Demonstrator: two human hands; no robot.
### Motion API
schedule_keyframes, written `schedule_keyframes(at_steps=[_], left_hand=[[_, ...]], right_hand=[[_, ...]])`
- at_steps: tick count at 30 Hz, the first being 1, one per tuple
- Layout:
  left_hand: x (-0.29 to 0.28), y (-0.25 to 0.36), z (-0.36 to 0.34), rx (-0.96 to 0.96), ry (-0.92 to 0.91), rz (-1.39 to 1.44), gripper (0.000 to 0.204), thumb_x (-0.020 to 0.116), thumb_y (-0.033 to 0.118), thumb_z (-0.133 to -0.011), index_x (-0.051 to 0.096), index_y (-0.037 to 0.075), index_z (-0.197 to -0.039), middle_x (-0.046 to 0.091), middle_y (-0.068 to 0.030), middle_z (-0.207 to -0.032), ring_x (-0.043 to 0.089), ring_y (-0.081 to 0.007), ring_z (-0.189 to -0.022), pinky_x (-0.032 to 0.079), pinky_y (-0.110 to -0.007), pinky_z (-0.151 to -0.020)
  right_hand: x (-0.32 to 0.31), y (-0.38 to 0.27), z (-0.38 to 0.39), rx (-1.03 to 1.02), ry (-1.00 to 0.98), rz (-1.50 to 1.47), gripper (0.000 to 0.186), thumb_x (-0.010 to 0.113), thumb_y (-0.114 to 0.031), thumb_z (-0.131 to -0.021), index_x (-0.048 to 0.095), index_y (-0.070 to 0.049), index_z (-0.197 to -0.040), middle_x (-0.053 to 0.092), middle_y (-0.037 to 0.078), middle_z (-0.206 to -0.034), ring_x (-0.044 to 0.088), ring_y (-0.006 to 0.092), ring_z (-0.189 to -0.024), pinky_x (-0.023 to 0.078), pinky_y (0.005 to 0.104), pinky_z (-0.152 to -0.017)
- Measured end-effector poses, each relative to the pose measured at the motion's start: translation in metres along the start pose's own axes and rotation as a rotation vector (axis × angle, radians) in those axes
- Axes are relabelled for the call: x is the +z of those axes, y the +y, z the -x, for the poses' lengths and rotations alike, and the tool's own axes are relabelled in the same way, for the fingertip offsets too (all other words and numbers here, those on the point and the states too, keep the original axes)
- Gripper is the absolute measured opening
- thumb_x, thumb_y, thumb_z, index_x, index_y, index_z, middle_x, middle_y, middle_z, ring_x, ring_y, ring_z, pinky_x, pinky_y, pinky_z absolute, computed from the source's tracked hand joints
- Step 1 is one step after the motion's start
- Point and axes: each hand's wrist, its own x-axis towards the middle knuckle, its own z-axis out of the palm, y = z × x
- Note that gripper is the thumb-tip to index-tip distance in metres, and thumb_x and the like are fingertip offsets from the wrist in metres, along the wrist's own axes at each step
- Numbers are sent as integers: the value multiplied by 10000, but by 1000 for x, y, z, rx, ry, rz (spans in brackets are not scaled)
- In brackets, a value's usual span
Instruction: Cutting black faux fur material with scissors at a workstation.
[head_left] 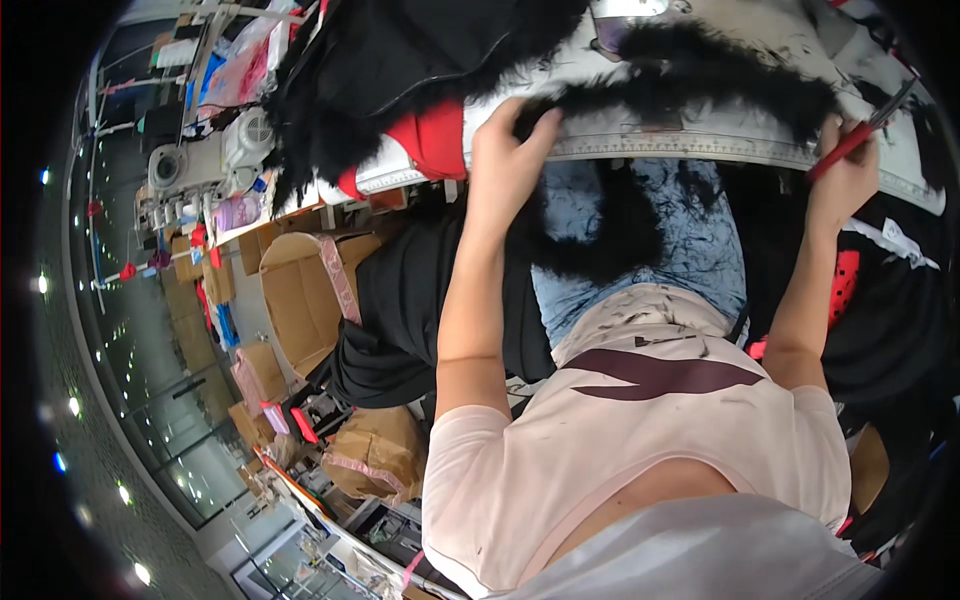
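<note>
Black fur strip (690, 92), between both hands (500, 152) (846, 182)

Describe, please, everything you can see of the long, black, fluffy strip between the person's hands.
The long, black, fluffy strip looks like fur or feather trim, with ragged, wispy edges. It stretches crosswise over the white tabletop, slightly curved, near the ruler-marked edge. Its left end meets the left hand; its right end lies at the right hand.

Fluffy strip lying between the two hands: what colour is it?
Black; the fluffy strip shows best in the head view.
</note>
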Motion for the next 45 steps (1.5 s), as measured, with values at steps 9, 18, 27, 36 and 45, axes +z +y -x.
schedule_keyframes(at_steps=[9,18,27,36,45], left_hand=[[68,4,-47,34,-139,35,271,651,192,-839,646,-63,-930,624,-73,-642,514,-99,-576,419,-283,-546],[63,19,-38,2,-164,3,292,633,182,-857,636,-67,-1011,651,-117,-714,558,-121,-649,460,-288,-620],[63,26,-30,104,-83,-141,232,633,169,-877,625,-61,-898,599,-82,-641,489,-101,-581,408,-287,-548],[67,24,-23,300,-56,-400,140,632,86,-846,594,-49,-847,619,-222,-766,594,-413,-747,460,-451,-646],[66,20,-24,330,-73,-412,116,621,58,-840,586,-50,-860,619,-200,-778,593,-404,-744,466,-439,-644]], right_hand=[[-16,-19,34,313,-625,-354,325,532,-325,-960,588,-6,-991,590,47,-763,547,96,-594,413,220,-514],[17,-18,79,589,-1208,-156,375,595,-408,-920,528,-52,-825,446,-28,-631,436,46,-503,351,193,-436],[20,-15,83,491,-1168,-108,356,617,-375,-913,579,-24,-871,470,-28,-591,436,51,-476,364,204,-436],[20,-27,77,508,-1171,-7,383,674,-328,-878,625,45,-945,691,130,-851,664,176,-804,488,298,-731],[24,-28,71,285,-1138,106,400,667,-339,-879,620,56,-916,664,95,-720,626,164,-636,481,289,-631]])
